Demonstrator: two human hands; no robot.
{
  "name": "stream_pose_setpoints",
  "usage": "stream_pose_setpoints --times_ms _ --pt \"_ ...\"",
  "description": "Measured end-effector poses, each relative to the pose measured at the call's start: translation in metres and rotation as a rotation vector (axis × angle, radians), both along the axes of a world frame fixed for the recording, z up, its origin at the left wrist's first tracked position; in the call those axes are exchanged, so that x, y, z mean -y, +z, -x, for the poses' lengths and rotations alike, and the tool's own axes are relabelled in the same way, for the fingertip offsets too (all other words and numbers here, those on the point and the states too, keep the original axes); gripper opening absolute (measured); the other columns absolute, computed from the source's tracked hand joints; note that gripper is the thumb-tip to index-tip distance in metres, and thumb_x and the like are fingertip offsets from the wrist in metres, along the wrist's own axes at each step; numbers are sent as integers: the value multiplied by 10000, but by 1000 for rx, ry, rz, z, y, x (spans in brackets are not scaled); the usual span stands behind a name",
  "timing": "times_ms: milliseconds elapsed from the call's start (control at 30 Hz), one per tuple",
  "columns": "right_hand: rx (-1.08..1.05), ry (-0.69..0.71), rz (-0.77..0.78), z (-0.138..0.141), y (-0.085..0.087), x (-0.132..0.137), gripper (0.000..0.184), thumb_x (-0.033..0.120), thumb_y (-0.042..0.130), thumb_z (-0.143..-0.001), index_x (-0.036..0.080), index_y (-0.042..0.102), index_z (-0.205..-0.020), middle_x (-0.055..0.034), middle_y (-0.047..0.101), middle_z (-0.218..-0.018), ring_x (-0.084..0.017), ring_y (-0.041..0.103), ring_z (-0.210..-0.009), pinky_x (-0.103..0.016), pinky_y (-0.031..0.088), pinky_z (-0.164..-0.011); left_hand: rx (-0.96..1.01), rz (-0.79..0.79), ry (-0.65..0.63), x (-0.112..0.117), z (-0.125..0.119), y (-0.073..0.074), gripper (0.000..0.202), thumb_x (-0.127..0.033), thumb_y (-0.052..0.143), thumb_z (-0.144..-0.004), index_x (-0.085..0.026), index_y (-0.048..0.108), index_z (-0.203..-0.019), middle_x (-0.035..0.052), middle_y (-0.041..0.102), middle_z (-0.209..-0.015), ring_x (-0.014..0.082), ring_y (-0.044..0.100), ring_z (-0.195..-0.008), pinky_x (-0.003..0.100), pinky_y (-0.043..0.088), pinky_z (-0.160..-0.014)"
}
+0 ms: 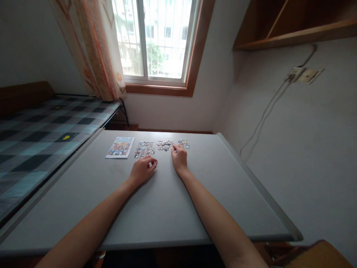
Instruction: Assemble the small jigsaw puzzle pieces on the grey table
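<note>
My right hand (179, 157) rests at the right edge of the middle pile of jigsaw pieces (164, 144). Its thumb and index finger are pinched together at a jigsaw piece there. A smaller group of jigsaw pieces (184, 142) lies just beyond that hand, partly covered by it. My left hand (142, 170) lies on the table in front of the left group of jigsaw pieces (145, 148), which is spread in loose rows. Its fingers are curled, with thumb and index tips meeting; anything between them is too small to make out. Left of the pieces lies a printed picture sheet (120, 147), colourful with a white border.
The grey-white table (161, 212) has raised side edges. A bed with a checked cover (64, 130) stands along the left side. Behind the table are a window (156, 41) and a curtain (96, 48). A socket with cables (295, 75) is on the right wall, below a wooden shelf (301, 35).
</note>
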State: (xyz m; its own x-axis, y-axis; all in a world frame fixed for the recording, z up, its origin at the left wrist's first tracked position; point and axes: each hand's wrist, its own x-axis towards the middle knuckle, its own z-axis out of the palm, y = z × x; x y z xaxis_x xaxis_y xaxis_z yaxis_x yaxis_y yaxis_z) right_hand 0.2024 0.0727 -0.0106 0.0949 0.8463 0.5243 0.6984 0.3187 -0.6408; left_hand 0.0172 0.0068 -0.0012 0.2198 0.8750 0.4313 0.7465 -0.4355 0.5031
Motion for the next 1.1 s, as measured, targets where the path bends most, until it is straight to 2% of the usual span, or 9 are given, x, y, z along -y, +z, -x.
stream_pose_setpoints --times_ms 133,267,333,500,700,833,1100 --pt "-395 39 143 -6 8 -4 190 286 622 -755 140 710 -837 -95 706 -839 -198 644 -766 -330 510 -782 34 6 7 -1 0 -1 187 -319 511 -861 -218 668 -877 -1 622 -795 99 546 -588 223 434 -608" --pt "-761 226 322 -2 14 5 286 404 681 -671 124 686 -729 -65 685 -664 -172 640 -603 -300 539 -593 110 46 14 -3 1 -4 228 -311 540 -842 -235 631 -1037 -11 625 -809 92 549 -565 217 447 -592" --pt "-841 305 380 2 14 15 305 418 705 -635 124 672 -713 -54 674 -645 -150 623 -556 -270 522 -529 120 60 17 -3 1 -4 292 -309 557 -832 -247 596 -1114 -17 630 -815 89 550 -558 216 449 -591" --pt "-847 408 490 12 11 38 288 400 709 -622 123 663 -684 -36 646 -593 -105 563 -490 -212 444 -447 100 45 18 -1 0 -3 343 -336 583 -823 -255 569 -1156 -21 636 -815 92 545 -558 222 450 -594" --pt "-799 454 534 12 10 45 306 422 696 -639 125 669 -703 -38 640 -592 -82 498 -460 -187 365 -394 112 -6 -18 -2 2 -2 184 -348 538 -863 -222 639 -951 -5 613 -774 97 536 -575 216 444 -580" --pt "-771 473 516 10 10 47 300 419 690 -651 123 673 -700 -35 637 -586 -78 487 -463 -184 361 -407 86 -36 -41 -2 2 -2 181 -331 518 -880 -208 651 -873 0 593 -778 87 516 -576 208 432 -582" --pt "-747 488 488 10 10 49 295 420 675 -678 127 686 -713 -33 645 -597 -88 499 -481 -202 376 -444 129 -38 -102 1 0 -2 151 -309 544 -867 -202 641 -910 -10 581 -764 72 507 -562 197 425 -563"
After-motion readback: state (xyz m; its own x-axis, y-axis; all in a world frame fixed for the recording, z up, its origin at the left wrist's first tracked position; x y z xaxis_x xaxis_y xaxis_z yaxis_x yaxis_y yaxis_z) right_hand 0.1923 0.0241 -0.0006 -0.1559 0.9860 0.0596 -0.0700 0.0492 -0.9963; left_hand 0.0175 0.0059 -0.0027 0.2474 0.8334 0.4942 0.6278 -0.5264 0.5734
